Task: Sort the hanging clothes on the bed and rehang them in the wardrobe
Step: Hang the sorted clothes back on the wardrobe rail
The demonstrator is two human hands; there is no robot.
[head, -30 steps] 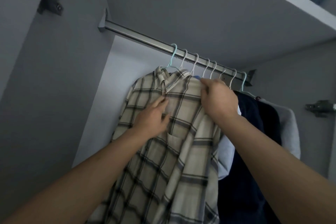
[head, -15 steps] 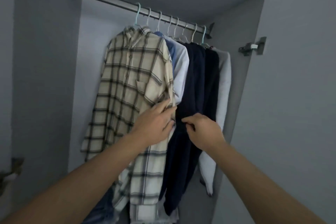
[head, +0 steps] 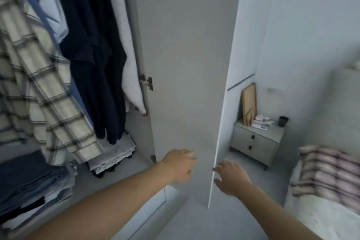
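Observation:
The cream plaid shirt (head: 39,91) hangs at the left of the open wardrobe, beside a light blue shirt (head: 50,9), dark navy garments (head: 93,54) and a pale grey top (head: 126,50). My left hand (head: 180,164) hovers empty in front of the open wardrobe door (head: 187,64), fingers loosely spread. My right hand (head: 230,176) reaches past the door's edge, fingers relaxed, holding nothing. A pink striped garment (head: 327,173) lies on the bed (head: 321,220) at lower right. The view is motion-blurred.
Folded clothes (head: 113,154) and stacked jeans (head: 29,177) lie on the wardrobe floor. A small bedside cabinet (head: 257,142) with clutter and a dark cup (head: 282,121) stands in the corner beyond the door.
My view has swung down and right, away from the rail toward the bed. Both hands have let go of the hanging clothes and moved right to the door.

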